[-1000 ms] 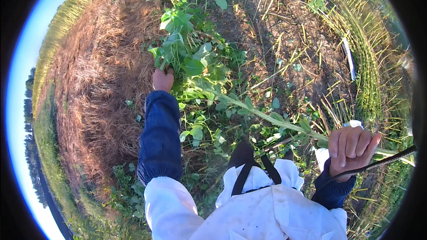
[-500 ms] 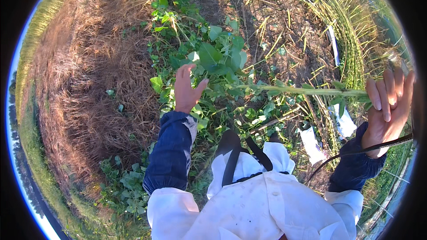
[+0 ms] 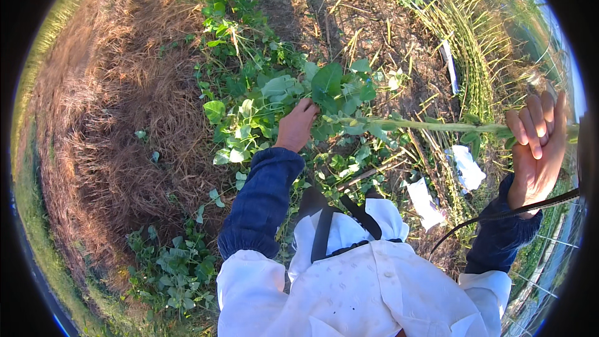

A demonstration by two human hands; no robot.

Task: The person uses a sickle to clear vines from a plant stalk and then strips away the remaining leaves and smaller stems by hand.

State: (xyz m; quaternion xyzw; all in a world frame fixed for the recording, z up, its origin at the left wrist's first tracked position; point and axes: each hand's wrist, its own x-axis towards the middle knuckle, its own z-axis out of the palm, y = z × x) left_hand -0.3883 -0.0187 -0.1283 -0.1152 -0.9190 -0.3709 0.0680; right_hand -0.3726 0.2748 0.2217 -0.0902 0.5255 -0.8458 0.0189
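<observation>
A long green plant stalk (image 3: pixel 430 126) stretches sideways from my right hand (image 3: pixel 536 140) toward the middle, with small leaves and buds along it. My right hand's fingers are curled around its thick end at the far right. My left hand (image 3: pixel 297 127) is at the stalk's thin tip, among broad green leaves (image 3: pixel 327 81). Its fingers are bent together at the leaves, with the fingertips partly hidden by them. The leaves look like a vine growing around the tip.
Dry brown straw (image 3: pixel 125 118) covers the left side. A row of cut stalks (image 3: pixel 483 68) lies at the right. Two white scraps (image 3: pixel 426 203) and a pale strip (image 3: pixel 449 65) rest on the ground. A dark strap (image 3: pixel 499 215) crosses near my right wrist.
My left hand has moved right, from spread fingers beside the leaves to fingers drawn together at them. My right hand keeps its grip on the stalk.
</observation>
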